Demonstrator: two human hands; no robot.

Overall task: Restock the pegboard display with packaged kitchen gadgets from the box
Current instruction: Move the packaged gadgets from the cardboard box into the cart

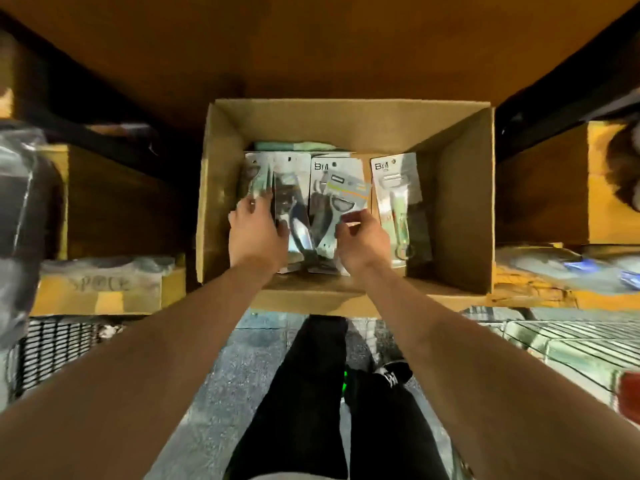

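Left hand [258,233] touches leftmost packet [257,176]; right hand [363,242] pinches tilted packet [348,191].

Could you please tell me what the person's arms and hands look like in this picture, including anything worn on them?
The left forearm and right forearm are bare, with no sleeve in view. The left hand and right hand wear no gloves. No watch or bracelet shows at either wrist, and I can make out no rings, though the fingers are slightly blurred.
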